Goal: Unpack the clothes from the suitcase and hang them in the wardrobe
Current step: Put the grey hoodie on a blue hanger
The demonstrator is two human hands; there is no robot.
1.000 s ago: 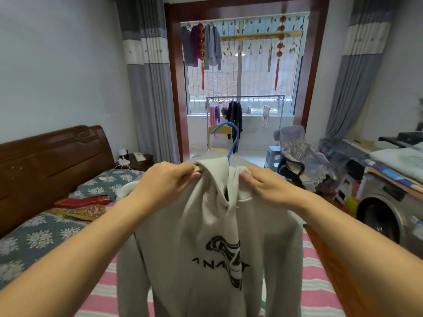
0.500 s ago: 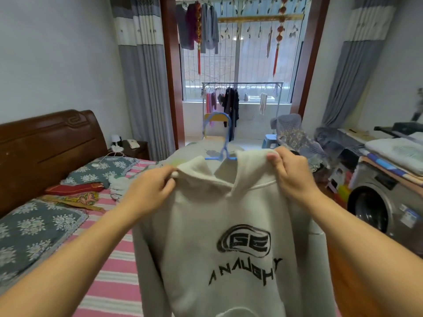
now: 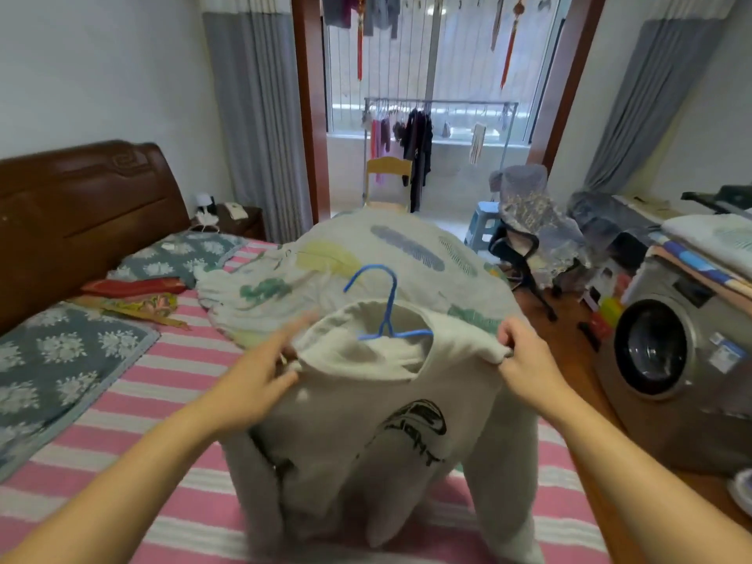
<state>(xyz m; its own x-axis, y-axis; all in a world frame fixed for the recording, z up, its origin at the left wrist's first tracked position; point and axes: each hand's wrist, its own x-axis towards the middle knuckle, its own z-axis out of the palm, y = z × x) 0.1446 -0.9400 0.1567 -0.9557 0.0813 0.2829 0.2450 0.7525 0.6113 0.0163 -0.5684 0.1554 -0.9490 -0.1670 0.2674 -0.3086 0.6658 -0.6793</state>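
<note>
A washing machine stands right of the pink-striped bed.

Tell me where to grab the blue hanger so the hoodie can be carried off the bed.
Take the hanger by its hook, coming down from above. The hook stands up clear of the hoodie neck opening, while its arms are buried inside the shoulders, where the left hand and right hand now hold the cloth.
</note>
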